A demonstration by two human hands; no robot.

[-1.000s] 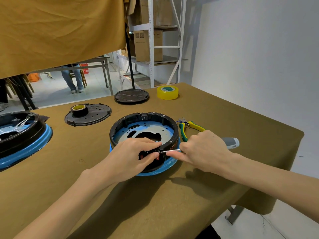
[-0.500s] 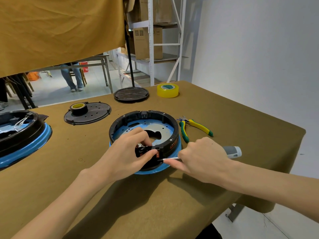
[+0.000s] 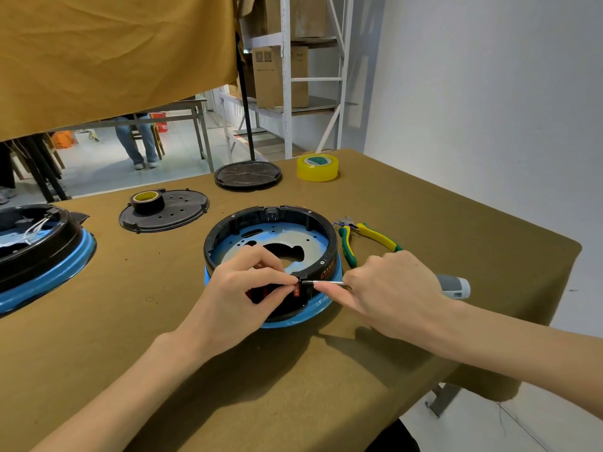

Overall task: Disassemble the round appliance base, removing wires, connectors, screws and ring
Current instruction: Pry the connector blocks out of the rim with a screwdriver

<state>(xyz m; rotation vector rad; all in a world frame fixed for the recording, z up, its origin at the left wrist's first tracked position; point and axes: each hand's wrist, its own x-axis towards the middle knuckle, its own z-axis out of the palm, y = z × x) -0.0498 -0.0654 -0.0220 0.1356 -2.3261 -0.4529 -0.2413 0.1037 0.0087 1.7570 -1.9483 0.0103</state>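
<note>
The round appliance base [image 3: 270, 230] sits mid-table: a black ring over a blue rim, with a grey metal plate inside. My left hand [image 3: 241, 295] rests on its near edge, thumb and fingers pinching a small black-and-red connector block [image 3: 295, 290] on the ring. My right hand [image 3: 388, 291] grips a grey-handled screwdriver [image 3: 453, 285]. Its thin shaft points left and the tip touches the ring right beside the connector.
Green-yellow pliers [image 3: 368, 236] lie just right of the base. A second blue-rimmed base [image 3: 42, 259] with wires sits at the left edge. Behind are a black cover plate [image 3: 163, 213] carrying a tape roll, a round black disc [image 3: 248, 174] and yellow tape [image 3: 317, 168]. The table drops off to the right.
My right hand dipped toward me, then came back, bringing the screwdriver tip to the ring beside the connector. My left hand shifted its pinch on the connector block.
</note>
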